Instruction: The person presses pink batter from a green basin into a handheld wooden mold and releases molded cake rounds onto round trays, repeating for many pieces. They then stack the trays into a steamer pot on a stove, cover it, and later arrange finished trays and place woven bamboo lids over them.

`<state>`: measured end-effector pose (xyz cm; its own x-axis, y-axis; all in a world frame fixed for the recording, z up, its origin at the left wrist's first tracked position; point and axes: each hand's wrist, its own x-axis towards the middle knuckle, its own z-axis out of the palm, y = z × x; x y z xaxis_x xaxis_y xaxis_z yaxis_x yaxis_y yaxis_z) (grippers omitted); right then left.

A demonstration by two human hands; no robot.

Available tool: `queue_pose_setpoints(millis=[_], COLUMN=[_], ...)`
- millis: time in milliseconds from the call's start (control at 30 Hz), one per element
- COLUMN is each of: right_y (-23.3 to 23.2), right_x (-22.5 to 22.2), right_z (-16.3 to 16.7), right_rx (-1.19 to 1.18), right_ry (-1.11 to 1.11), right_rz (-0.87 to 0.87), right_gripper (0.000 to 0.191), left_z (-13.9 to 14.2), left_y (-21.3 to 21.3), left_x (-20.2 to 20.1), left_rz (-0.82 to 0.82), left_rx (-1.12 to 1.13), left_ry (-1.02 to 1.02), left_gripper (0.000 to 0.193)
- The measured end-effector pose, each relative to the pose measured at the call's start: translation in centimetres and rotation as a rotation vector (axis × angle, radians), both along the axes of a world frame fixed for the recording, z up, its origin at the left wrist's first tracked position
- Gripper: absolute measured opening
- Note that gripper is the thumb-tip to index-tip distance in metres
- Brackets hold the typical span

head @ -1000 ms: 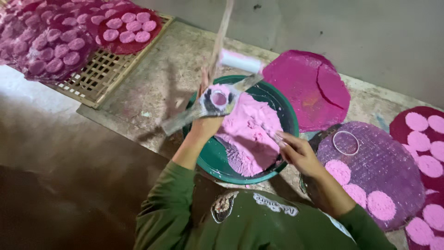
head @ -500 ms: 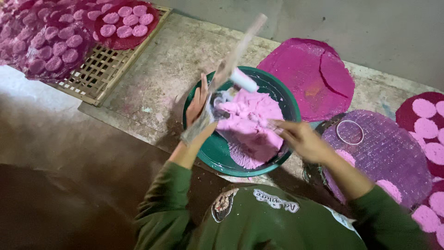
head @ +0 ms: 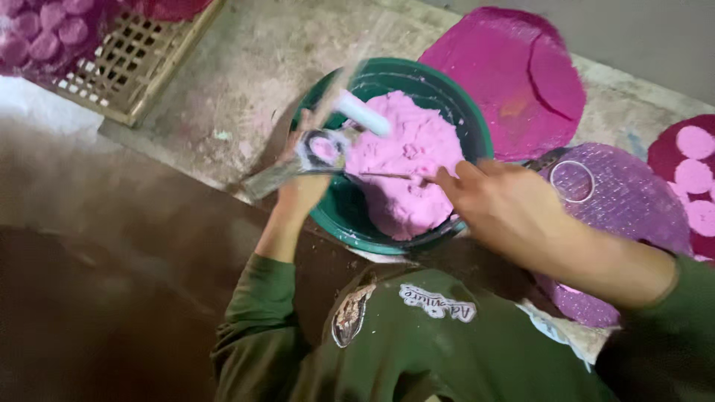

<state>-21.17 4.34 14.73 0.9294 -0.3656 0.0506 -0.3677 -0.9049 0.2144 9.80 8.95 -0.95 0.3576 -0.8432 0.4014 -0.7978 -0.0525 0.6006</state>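
Metal ring mould [head: 309, 158], handle lower-left

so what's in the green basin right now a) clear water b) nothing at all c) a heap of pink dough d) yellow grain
c: the green basin holds a heap of pink dough, and the left hand holds a metal ring mould at its rim while the right hand reaches over the dough.

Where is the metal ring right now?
Head view, right side: the metal ring lies on the purple mat, just beyond the right hand, beside the green basin.
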Motion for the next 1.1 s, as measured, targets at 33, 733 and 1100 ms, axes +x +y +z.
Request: queue_pose_setpoints(millis=[33, 733, 1100], right_y=[-0.4, -3.9, -5.1], right_x=[-0.2, 3.3, -6.2], right_z=[-1.0, -19.6, -5.5], right_rx=[0.026, 0.331, 0.979], right_ry=[0.052, 0.606, 0.227], right_rz=[-0.003, 0.083, -0.459], right_gripper=[0.044, 0.024, 0.045], left_z=[-0.7, -5.7, -1.5], left_y=[0.7, 1.0, 1.4], left_x=[0.7, -0.9, -4.4], left_rz=[0.016, 0.173, -0.016], left_rx=[-0.232, -0.254, -0.119], left_ry=[-0.013, 0.229, 0.223], left_gripper=[0.086, 0.074, 0.087])
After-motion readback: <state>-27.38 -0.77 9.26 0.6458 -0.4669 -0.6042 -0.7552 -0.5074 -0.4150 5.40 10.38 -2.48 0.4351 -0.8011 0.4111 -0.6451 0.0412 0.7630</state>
